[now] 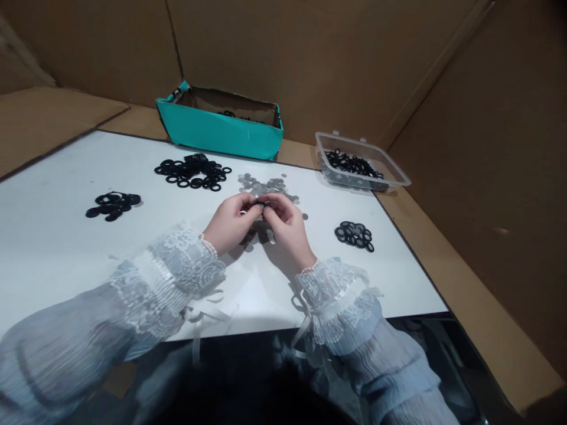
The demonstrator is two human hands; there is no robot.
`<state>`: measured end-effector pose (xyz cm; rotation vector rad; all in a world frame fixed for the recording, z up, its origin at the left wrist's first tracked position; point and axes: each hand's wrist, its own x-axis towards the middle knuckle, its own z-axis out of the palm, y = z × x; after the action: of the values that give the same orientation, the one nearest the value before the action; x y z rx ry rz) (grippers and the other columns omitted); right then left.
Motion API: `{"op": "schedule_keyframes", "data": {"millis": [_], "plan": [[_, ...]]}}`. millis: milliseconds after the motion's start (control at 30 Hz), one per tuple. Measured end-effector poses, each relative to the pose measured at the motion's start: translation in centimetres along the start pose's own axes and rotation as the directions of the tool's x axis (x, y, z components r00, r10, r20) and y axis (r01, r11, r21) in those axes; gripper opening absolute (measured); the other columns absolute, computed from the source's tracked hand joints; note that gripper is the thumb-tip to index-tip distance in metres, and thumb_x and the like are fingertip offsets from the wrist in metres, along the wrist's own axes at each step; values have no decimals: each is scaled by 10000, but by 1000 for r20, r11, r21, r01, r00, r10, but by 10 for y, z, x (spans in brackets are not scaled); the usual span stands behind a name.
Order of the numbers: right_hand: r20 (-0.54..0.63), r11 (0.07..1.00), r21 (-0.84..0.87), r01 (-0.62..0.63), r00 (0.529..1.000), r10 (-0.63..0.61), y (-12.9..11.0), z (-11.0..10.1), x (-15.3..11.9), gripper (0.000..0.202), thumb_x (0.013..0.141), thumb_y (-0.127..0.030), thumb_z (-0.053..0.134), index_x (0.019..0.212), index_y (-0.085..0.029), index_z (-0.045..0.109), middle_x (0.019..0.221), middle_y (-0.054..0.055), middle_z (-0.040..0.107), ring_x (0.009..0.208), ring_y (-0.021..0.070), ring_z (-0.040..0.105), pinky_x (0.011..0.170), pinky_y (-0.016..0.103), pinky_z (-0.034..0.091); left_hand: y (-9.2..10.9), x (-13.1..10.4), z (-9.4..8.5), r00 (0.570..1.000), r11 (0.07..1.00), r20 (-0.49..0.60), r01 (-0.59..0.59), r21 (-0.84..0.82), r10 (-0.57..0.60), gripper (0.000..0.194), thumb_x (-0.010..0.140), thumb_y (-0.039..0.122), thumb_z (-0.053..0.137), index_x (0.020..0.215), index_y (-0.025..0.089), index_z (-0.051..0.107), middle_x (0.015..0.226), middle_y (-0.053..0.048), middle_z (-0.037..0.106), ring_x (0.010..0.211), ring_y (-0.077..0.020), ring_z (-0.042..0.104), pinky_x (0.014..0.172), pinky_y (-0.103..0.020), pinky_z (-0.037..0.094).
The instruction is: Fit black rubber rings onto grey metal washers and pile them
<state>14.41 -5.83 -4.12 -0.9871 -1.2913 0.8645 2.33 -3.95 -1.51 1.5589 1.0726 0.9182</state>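
My left hand (230, 222) and my right hand (287, 224) meet over the middle of a white board (266, 295). Between their fingertips both hold one small black ring (260, 203). Under and behind the hands lie scattered grey discs (266, 186), partly hidden by the fingers. A pile of black rings (195, 171) sits behind and to the left of my left hand. Farther left is a smaller group of black round pieces (113, 205). To the right of my right hand lie black rings with grey centres (354, 235).
A teal box (221, 131) with black rings inside stands behind the board. At the back right, a clear plastic container (363, 177) holds many black pieces and overlaps the board's edge. Brown cardboard walls (310, 65) rise at the back and right.
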Motion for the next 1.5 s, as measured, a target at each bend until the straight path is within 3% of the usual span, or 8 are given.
{"op": "schedule_keyframes", "data": {"millis": [200,533,667,833,1000,1167,1367,1500], "plan": [[100,999,-32,-10,995,13,2,-10,2,147,820,-157,486,821,-197,627,850,28,650,833,163,619,766,311,527,1,5,-4,978,996,190,86,2,-85,56,763,222,532,753,168,541,540,18,498,456,-113,467,420,-221,363],[157,997,-56,-58,985,67,9,-16,7,96,800,-250,513,843,-196,580,795,9,619,696,125,576,634,253,483,-6,10,-4,970,995,227,95,-23,-88,52,743,220,542,734,169,547,491,26,479,428,-107,451,395,-213,341],[90,997,-36,-74,993,77,13,-15,6,127,768,-251,523,891,-217,530,684,-30,569,578,112,519,532,231,426,-7,10,-2,990,995,118,82,-61,-75,92,747,251,538,694,189,496,485,46,453,396,-93,422,365,-205,323],[77,989,-142,-25,996,36,11,-16,4,102,735,-211,480,774,-180,569,713,4,592,648,140,538,599,255,439,-10,9,3,962,994,256,105,-38,-92,76,739,244,547,734,176,512,475,50,462,372,-93,426,358,-207,316],[16,959,-271,89,996,-88,10,-12,-2,113,819,-214,458,905,-196,529,815,24,579,754,171,557,704,296,446,-13,8,7,997,992,55,62,-107,-56,133,750,271,545,677,192,467,454,63,433,365,-84,398,354,-203,287],[95,937,-337,89,994,-61,12,-16,-1,114,816,-190,428,831,-191,542,803,37,596,763,188,562,723,309,438,-17,10,6,974,995,217,84,-61,-69,113,721,265,555,679,186,487,450,66,428,358,-89,394,352,-212,295],[117,942,-329,72,993,-35,9,-19,-2,200,849,-205,399,969,-186,558,868,39,614,779,179,568,728,295,451,-21,9,8,996,1000,83,-14,-14,15,119,784,303,504,765,186,499,489,63,433,387,-94,400,370,-217,303],[195,922,-347,170,975,-106,4,-21,-1,211,846,-165,386,911,-180,587,864,42,625,811,179,579,761,290,452,-17,13,2,963,968,218,-193,160,156,111,787,279,487,747,179,510,612,15,520,502,-118,486,459,-237,379]]}}
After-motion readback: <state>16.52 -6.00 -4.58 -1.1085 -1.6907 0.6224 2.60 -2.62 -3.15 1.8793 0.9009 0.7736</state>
